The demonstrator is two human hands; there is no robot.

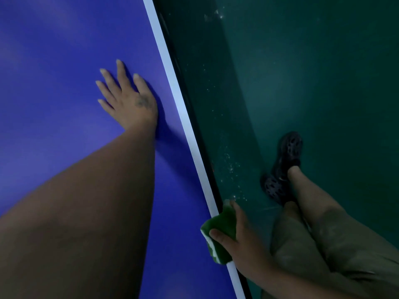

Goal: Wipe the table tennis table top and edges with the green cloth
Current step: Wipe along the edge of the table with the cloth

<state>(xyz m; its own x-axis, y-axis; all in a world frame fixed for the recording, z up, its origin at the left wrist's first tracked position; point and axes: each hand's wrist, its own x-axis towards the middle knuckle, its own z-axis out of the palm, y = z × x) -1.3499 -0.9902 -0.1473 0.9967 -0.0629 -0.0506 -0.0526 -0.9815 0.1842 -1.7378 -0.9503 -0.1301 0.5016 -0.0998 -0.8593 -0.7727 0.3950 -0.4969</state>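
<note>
The blue table tennis table top point(54, 72) fills the left half of the view, and its white edge line point(172, 83) runs diagonally from top centre to bottom right. My left hand point(127, 98) lies flat on the blue surface with fingers spread, just left of the white line. My right hand point(235, 236) grips the folded green cloth point(218, 229) and holds it wrapped over the table's edge near the bottom of the view, thumb on top, fingers down the side.
Dark green floor point(313, 72) lies to the right of the table, with pale specks near the edge. My legs in khaki shorts point(323, 244) and dark perforated shoes point(285, 156) stand close beside the table edge.
</note>
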